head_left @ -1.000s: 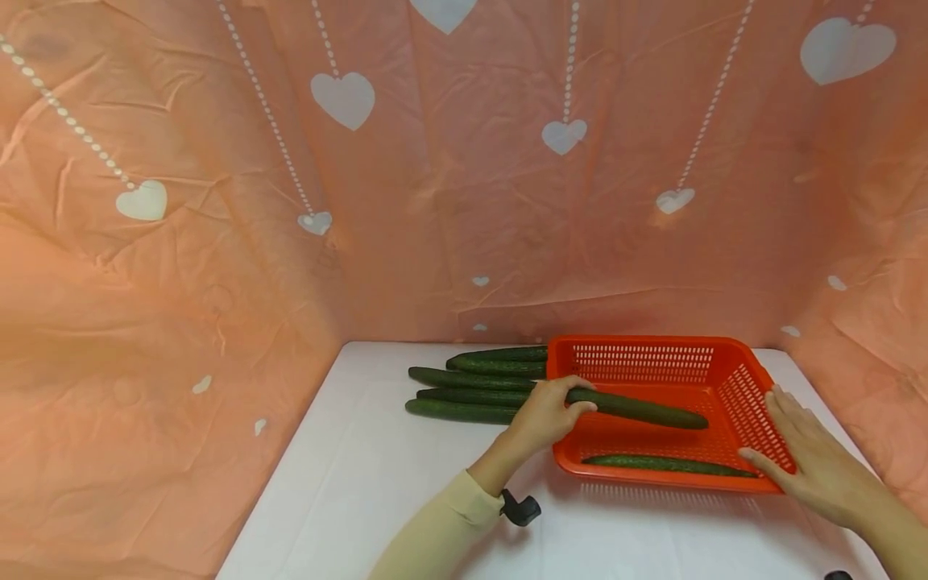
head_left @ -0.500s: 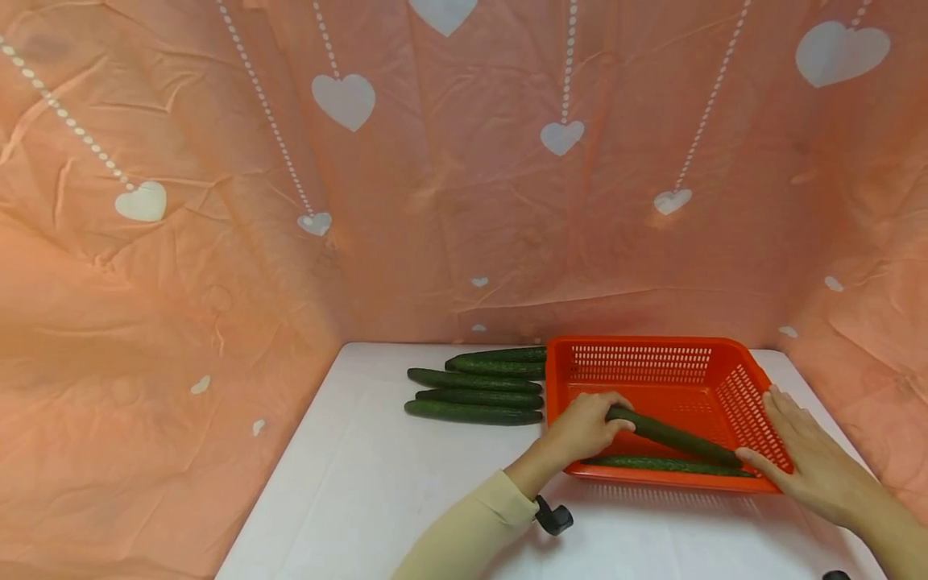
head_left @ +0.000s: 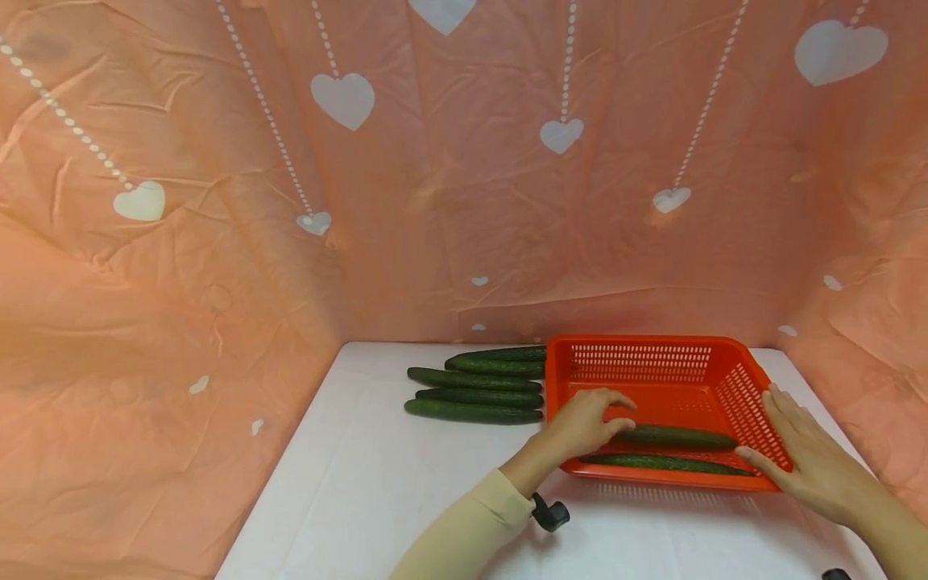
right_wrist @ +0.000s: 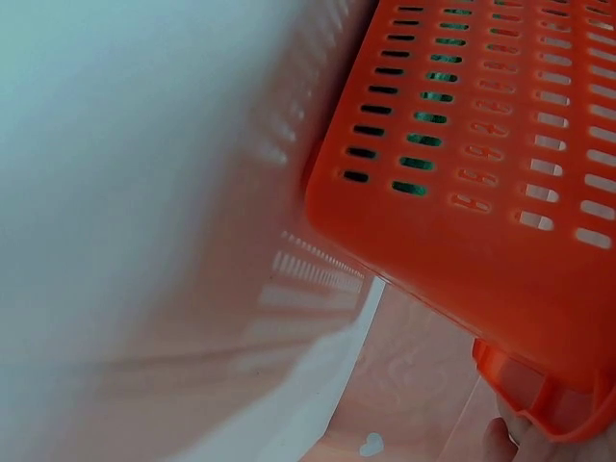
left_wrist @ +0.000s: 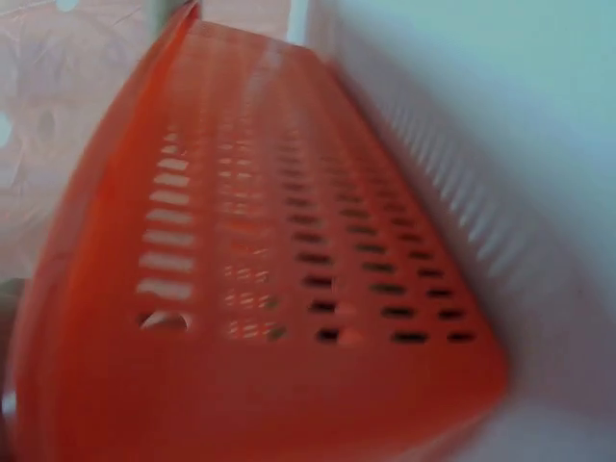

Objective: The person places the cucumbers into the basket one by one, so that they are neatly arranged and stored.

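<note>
1. The person's left hand (head_left: 583, 423) reaches over the near-left rim of the orange perforated plastic basket (head_left: 638, 354), which sits on the white table (head_left: 377, 483) toward its back right.
2. That hand's fingers are curled loosely around the left end of a long dark green cucumber (head_left: 677, 437); the thumb lies on the near side of it and the forefinger stretches out above it.
3. This cucumber lies flat on the basket floor, running left to right, its right end near the basket's right wall.
4. A second, thinner dark green cucumber (head_left: 667, 464) lies just in front of it, close against the basket's near wall and roughly parallel.
5. The right hand (head_left: 808, 459) rests on the basket's right rim at the near corner, fingers straight and spread along the rim, thumb pointing in toward the near wall.
6. Four more dark green cucumbers (head_left: 474, 395) lie side by side on the table just left of the basket, their right ends near or touching its left wall.
7. From the left wrist the basket's slotted wall (left_wrist: 289, 269) fills the blurred picture; from the right wrist its underside (right_wrist: 481, 125) shows green through the slots.
8. A peach cloth backdrop with white hearts (head_left: 342, 98) hangs behind and to both sides.
</note>
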Available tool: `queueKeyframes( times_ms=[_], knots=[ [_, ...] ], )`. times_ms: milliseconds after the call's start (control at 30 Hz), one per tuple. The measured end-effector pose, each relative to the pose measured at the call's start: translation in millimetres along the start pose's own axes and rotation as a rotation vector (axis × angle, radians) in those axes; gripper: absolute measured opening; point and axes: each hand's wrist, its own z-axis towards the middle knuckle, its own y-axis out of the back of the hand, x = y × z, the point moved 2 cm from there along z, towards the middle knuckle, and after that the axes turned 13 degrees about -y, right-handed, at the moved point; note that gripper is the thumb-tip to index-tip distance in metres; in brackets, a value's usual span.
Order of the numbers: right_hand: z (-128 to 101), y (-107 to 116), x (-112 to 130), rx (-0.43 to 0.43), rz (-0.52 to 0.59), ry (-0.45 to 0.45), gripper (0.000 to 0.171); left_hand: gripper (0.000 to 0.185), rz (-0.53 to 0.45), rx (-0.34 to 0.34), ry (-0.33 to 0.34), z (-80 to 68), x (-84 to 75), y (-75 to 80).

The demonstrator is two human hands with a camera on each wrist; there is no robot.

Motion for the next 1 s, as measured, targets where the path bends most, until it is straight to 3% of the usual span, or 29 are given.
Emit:
queueKeyframes(
  times_ms=[233,533,733,1000],
  knots=[
    [0.1,-0.3,0.2,-0.014,-0.005,0.014,0.098,0.032,-0.058,-0.076,0.024,-12.9,15.6,30.3],
    [0.9,0.6,-0.4,-0.018,0.001,0.016,0.098,0.033,-0.129,-0.177,0.039,-49.3,59.4,64.2],
    [-0.6,-0.4,-0.9,-0.019,0.002,0.014,0.098,0.032,-0.147,-0.195,0.082,-77.0,89.9,82.9],
    [1.1,0.8,0.2,-0.03,0.011,0.027,0.098,0.034,-0.122,-0.18,0.159,-110.3,118.2,99.7]
  ],
)
